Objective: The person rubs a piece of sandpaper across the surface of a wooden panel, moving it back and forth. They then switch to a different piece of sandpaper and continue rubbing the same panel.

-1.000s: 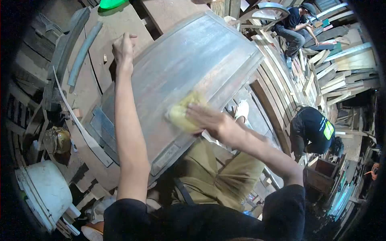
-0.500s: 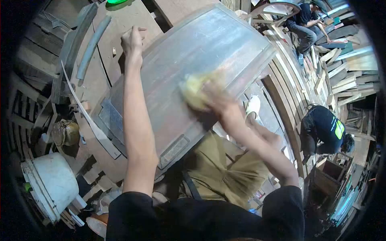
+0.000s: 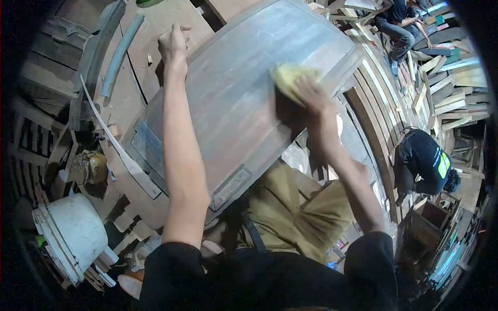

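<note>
A large wooden panel (image 3: 244, 67) with a greyish sheen and a raised border lies slanted in front of me. My right hand (image 3: 311, 96) presses a yellow cloth (image 3: 290, 78), blurred by motion, onto its surface near the right-hand edge. Beyond the panel's left edge, my left hand (image 3: 174, 45) rests with its fingers curled in a loose fist, and nothing shows in it. A small rectangular recess (image 3: 232, 187) marks the panel's near end.
Left of the panel lie a grey rod (image 3: 122, 57) and a thin curved strip (image 3: 116, 142) on the workbench (image 3: 142, 31). A white tub (image 3: 78, 225) stands at lower left. One person (image 3: 423, 160) bends over at right; another person (image 3: 399, 28) sits farther back among wood pieces.
My right hand has swept the yellow cloth up and to the right across the panel. My left hand stays beside the panel's left edge. The view has shifted slightly.
</note>
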Demonstrator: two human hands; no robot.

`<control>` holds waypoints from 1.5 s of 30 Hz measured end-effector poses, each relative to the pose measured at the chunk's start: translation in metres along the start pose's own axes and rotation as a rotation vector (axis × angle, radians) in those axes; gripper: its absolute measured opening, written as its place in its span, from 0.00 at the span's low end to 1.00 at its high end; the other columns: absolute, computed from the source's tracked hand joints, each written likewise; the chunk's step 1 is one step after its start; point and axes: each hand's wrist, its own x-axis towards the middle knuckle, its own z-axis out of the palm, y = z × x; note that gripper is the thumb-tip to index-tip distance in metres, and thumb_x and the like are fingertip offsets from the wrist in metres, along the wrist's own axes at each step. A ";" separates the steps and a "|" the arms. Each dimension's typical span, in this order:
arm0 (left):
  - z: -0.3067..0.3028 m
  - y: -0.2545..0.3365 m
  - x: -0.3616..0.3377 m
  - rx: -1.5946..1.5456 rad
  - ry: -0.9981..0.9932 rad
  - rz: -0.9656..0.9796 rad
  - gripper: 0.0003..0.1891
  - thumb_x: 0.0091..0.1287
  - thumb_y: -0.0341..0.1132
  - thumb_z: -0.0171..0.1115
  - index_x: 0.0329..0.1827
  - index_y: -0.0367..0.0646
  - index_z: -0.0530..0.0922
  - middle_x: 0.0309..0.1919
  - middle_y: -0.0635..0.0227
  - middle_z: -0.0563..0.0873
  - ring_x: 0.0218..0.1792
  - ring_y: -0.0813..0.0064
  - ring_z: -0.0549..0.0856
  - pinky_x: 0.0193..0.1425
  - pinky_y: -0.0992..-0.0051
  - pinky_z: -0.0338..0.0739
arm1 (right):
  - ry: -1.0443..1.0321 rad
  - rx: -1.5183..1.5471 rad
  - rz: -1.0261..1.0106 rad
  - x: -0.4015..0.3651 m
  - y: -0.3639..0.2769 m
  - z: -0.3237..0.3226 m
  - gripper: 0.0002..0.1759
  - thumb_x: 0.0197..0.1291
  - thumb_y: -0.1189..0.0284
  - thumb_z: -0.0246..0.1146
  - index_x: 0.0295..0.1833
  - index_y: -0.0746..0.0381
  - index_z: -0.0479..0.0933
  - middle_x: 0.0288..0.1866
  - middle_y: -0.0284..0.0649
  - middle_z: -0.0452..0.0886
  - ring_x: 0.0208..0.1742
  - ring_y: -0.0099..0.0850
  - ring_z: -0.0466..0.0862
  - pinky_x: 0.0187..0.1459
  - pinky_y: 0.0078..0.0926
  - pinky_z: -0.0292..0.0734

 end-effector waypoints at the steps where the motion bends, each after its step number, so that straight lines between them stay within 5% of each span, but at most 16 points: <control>1: 0.000 0.004 0.002 0.017 0.004 0.009 0.20 0.64 0.46 0.51 0.37 0.42 0.88 0.26 0.62 0.83 0.25 0.77 0.77 0.31 0.74 0.71 | -0.029 -0.123 -0.142 -0.007 -0.014 0.007 0.20 0.68 0.75 0.48 0.62 0.68 0.73 0.61 0.53 0.78 0.63 0.40 0.78 0.65 0.34 0.73; 6: -0.001 -0.002 0.005 0.044 -0.019 -0.013 0.21 0.64 0.47 0.51 0.39 0.43 0.88 0.27 0.61 0.84 0.25 0.76 0.78 0.32 0.74 0.72 | 0.103 -0.188 -0.041 0.012 -0.001 -0.032 0.20 0.60 0.74 0.58 0.57 0.70 0.79 0.65 0.50 0.77 0.67 0.42 0.76 0.70 0.35 0.67; 9: -0.001 0.001 0.004 0.024 -0.007 0.014 0.20 0.65 0.46 0.51 0.39 0.42 0.88 0.28 0.61 0.84 0.23 0.78 0.76 0.30 0.74 0.71 | 0.120 0.172 0.055 0.010 -0.010 -0.011 0.23 0.74 0.67 0.49 0.68 0.68 0.69 0.62 0.45 0.78 0.67 0.37 0.75 0.69 0.31 0.68; 10: -0.001 0.001 0.000 0.021 -0.014 0.005 0.20 0.65 0.45 0.51 0.39 0.43 0.88 0.28 0.61 0.84 0.23 0.78 0.76 0.30 0.74 0.70 | -0.021 -0.480 -0.378 -0.007 -0.014 0.004 0.24 0.76 0.65 0.47 0.69 0.69 0.67 0.60 0.45 0.78 0.64 0.35 0.76 0.66 0.29 0.72; 13: 0.002 0.004 -0.004 -0.010 -0.031 0.002 0.19 0.68 0.44 0.49 0.41 0.41 0.86 0.24 0.70 0.77 0.19 0.85 0.68 0.22 0.81 0.61 | 0.032 0.265 0.318 0.029 -0.010 -0.032 0.23 0.78 0.67 0.41 0.68 0.67 0.69 0.67 0.45 0.74 0.69 0.39 0.73 0.71 0.32 0.66; 15: 0.002 0.006 -0.008 -0.029 -0.030 -0.020 0.19 0.71 0.44 0.48 0.41 0.41 0.84 0.21 0.76 0.72 0.17 0.89 0.64 0.18 0.85 0.56 | 0.022 0.320 0.331 0.029 -0.009 -0.033 0.23 0.77 0.69 0.39 0.68 0.66 0.70 0.69 0.46 0.72 0.71 0.40 0.71 0.72 0.33 0.64; 18: -0.001 0.003 -0.003 -0.044 -0.063 0.013 0.19 0.72 0.44 0.48 0.41 0.41 0.84 0.20 0.78 0.71 0.16 0.89 0.62 0.18 0.85 0.54 | -0.060 -0.283 -0.315 0.008 0.006 -0.003 0.23 0.74 0.74 0.40 0.68 0.67 0.70 0.71 0.49 0.70 0.71 0.41 0.71 0.72 0.33 0.64; 21: 0.001 0.005 -0.003 -0.008 -0.026 -0.006 0.19 0.67 0.44 0.50 0.40 0.40 0.86 0.22 0.69 0.77 0.20 0.82 0.70 0.24 0.78 0.64 | 0.067 -0.105 -0.070 0.027 0.034 -0.028 0.23 0.64 0.81 0.49 0.64 0.68 0.75 0.63 0.50 0.78 0.67 0.37 0.76 0.69 0.34 0.69; 27: -0.001 0.000 -0.003 -0.021 -0.033 -0.015 0.20 0.65 0.44 0.51 0.37 0.38 0.87 0.23 0.65 0.79 0.24 0.78 0.76 0.30 0.75 0.69 | 0.702 -0.523 -0.103 0.050 0.038 -0.017 0.20 0.69 0.74 0.50 0.63 0.66 0.76 0.58 0.45 0.80 0.60 0.34 0.78 0.67 0.26 0.70; 29: 0.000 0.003 -0.002 -0.019 -0.020 -0.008 0.19 0.65 0.43 0.51 0.37 0.39 0.86 0.24 0.66 0.79 0.25 0.78 0.76 0.30 0.75 0.69 | 0.281 -0.461 -0.272 0.045 0.055 -0.051 0.20 0.71 0.73 0.49 0.65 0.65 0.74 0.57 0.44 0.80 0.59 0.33 0.78 0.66 0.26 0.70; 31: -0.002 0.005 -0.005 -0.017 -0.038 -0.017 0.19 0.66 0.43 0.51 0.37 0.39 0.86 0.23 0.67 0.78 0.24 0.79 0.74 0.29 0.75 0.68 | 0.272 0.632 0.261 0.057 0.075 -0.087 0.22 0.67 0.79 0.53 0.65 0.63 0.74 0.58 0.43 0.81 0.58 0.34 0.80 0.60 0.32 0.75; 34: -0.002 0.007 -0.009 -0.068 -0.038 -0.005 0.19 0.68 0.43 0.49 0.39 0.40 0.85 0.21 0.73 0.73 0.20 0.83 0.68 0.24 0.79 0.61 | 0.131 -0.538 -0.190 0.032 0.058 -0.047 0.29 0.54 0.80 0.60 0.65 0.63 0.74 0.63 0.53 0.78 0.66 0.43 0.76 0.66 0.39 0.70; 38: -0.001 0.005 -0.007 -0.081 -0.046 0.008 0.18 0.68 0.42 0.50 0.35 0.39 0.84 0.18 0.76 0.69 0.18 0.84 0.66 0.24 0.79 0.58 | -0.077 -0.183 -0.202 0.035 0.038 -0.062 0.25 0.61 0.82 0.49 0.64 0.68 0.74 0.69 0.53 0.72 0.73 0.41 0.69 0.74 0.34 0.61; 42: -0.001 0.013 -0.011 -0.100 -0.038 0.027 0.17 0.68 0.42 0.51 0.34 0.39 0.84 0.17 0.77 0.68 0.18 0.85 0.65 0.24 0.79 0.58 | 0.163 -0.510 0.033 0.060 0.072 -0.081 0.24 0.74 0.65 0.42 0.62 0.63 0.77 0.70 0.45 0.72 0.71 0.38 0.71 0.72 0.32 0.64; 43: 0.000 0.012 -0.013 -0.091 -0.034 0.027 0.17 0.67 0.41 0.51 0.34 0.40 0.84 0.17 0.77 0.68 0.18 0.85 0.65 0.24 0.79 0.58 | 0.110 -0.389 -0.279 0.041 0.073 -0.053 0.22 0.71 0.67 0.49 0.65 0.63 0.76 0.71 0.48 0.71 0.74 0.43 0.66 0.76 0.40 0.53; 45: 0.001 0.012 -0.009 -0.103 -0.038 0.011 0.16 0.67 0.41 0.51 0.34 0.40 0.84 0.18 0.76 0.69 0.18 0.84 0.66 0.24 0.79 0.59 | 0.067 -0.121 -0.224 0.047 0.062 -0.063 0.22 0.65 0.72 0.55 0.64 0.60 0.77 0.68 0.49 0.74 0.74 0.43 0.67 0.75 0.41 0.54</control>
